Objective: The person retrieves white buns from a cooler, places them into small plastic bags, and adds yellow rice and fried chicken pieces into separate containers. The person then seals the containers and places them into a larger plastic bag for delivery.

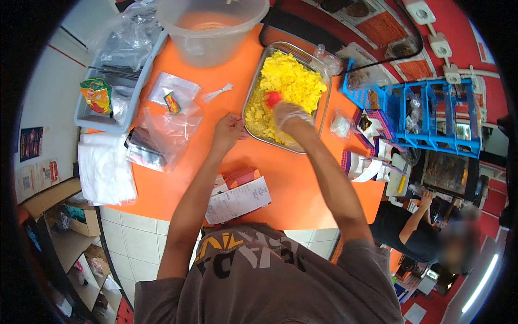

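Note:
A rectangular metal tray (pixel 328 106) holds a heap of crumbly yellow food (pixel 292 79), possibly scrambled egg, with a thinner, finer layer along its left side. My right hand (pixel 292 117), in a clear plastic glove and slightly blurred, is down in the tray. It grips a small red object (pixel 273 98), whose exact kind I cannot make out. At the tray's lower left rim is my bare left hand (pixel 230 131), its fingertips pinched on the edge. Closer to my body, a printed paper slip (pixel 238 200) rests on red packets (pixel 241 177).
A large translucent plastic tub (pixel 210 44) stands behind on the orange table (pixel 283 194). Left are a grey bin (pixel 107 123), plastic bags (pixel 105 166) and cable ties (pixel 218 92). Right are patterned cartons (pixel 374 125) and a blue rack (pixel 437 117). Another person (pixel 408 231) works at right.

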`<state>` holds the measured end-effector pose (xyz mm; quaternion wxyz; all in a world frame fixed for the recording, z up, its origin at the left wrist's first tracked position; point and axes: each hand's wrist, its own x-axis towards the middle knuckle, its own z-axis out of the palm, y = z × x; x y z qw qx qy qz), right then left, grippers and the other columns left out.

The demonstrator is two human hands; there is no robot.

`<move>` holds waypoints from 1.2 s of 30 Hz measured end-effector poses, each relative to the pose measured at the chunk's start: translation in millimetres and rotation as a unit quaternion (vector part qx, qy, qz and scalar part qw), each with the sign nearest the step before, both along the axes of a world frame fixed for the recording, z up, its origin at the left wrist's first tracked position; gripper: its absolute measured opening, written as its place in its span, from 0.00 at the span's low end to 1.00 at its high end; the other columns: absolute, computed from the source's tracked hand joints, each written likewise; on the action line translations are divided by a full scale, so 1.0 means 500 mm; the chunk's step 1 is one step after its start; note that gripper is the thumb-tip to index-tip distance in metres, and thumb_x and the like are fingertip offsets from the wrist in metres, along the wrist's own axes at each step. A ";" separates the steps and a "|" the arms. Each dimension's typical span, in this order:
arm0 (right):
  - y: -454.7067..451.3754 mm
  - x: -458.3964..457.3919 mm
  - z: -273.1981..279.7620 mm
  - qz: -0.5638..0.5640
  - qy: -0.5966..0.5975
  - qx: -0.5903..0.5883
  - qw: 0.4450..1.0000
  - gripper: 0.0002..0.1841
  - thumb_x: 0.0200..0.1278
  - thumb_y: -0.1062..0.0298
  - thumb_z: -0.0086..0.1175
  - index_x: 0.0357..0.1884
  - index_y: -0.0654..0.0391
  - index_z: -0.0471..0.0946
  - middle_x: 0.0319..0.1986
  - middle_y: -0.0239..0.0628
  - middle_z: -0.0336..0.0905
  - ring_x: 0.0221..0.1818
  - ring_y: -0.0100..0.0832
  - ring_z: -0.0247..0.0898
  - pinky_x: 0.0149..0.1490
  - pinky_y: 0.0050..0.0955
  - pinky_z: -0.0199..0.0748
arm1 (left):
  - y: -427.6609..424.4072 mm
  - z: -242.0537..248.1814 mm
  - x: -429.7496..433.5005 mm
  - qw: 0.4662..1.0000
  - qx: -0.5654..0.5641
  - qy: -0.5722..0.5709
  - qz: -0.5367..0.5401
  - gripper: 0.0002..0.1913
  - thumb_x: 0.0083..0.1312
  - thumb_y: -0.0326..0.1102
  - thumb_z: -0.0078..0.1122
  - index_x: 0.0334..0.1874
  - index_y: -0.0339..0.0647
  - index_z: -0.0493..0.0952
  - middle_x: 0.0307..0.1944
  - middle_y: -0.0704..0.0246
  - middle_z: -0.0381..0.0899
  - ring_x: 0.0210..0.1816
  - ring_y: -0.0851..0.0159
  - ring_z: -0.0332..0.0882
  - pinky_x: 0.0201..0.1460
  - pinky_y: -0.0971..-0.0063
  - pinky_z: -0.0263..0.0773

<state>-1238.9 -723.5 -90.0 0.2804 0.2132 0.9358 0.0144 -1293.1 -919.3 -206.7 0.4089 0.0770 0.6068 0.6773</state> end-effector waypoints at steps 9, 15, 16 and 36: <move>-0.035 -0.002 -0.047 0.187 -0.161 0.037 0.968 0.13 0.64 0.67 0.55 0.46 0.62 0.84 0.40 0.48 0.88 0.43 0.45 0.86 0.38 0.43 0.84 | 0.020 0.004 0.000 0.998 -0.020 -0.053 0.012 0.10 0.73 0.28 0.56 0.50 0.29 0.70 0.36 0.59 0.79 0.27 0.61 0.87 0.28 0.69 0.86; 0.001 0.010 -0.061 0.221 -0.128 -0.103 0.961 0.14 0.66 0.64 0.53 0.46 0.62 0.83 0.39 0.47 0.86 0.48 0.48 0.82 0.54 0.41 0.79 | 0.017 0.004 -0.005 0.997 -0.005 -0.071 0.004 0.09 0.73 0.29 0.56 0.49 0.31 0.70 0.35 0.61 0.77 0.27 0.61 0.86 0.29 0.68 0.86; 0.008 0.008 -0.046 0.227 -0.088 -0.126 0.962 0.15 0.66 0.63 0.52 0.44 0.63 0.83 0.39 0.47 0.86 0.50 0.48 0.81 0.56 0.42 0.77 | 0.017 0.004 -0.005 0.997 -0.002 -0.081 0.005 0.09 0.73 0.29 0.56 0.49 0.31 0.70 0.35 0.61 0.77 0.27 0.61 0.86 0.29 0.69 0.86; -0.081 0.045 -0.038 0.180 -0.147 -0.119 0.965 0.16 0.67 0.59 0.48 0.40 0.61 0.80 0.34 0.52 0.81 0.38 0.53 0.78 0.45 0.45 0.76 | 0.021 0.010 -0.010 0.998 -0.007 -0.062 0.014 0.06 0.73 0.28 0.57 0.42 0.32 0.70 0.33 0.62 0.77 0.28 0.61 0.86 0.27 0.70 0.86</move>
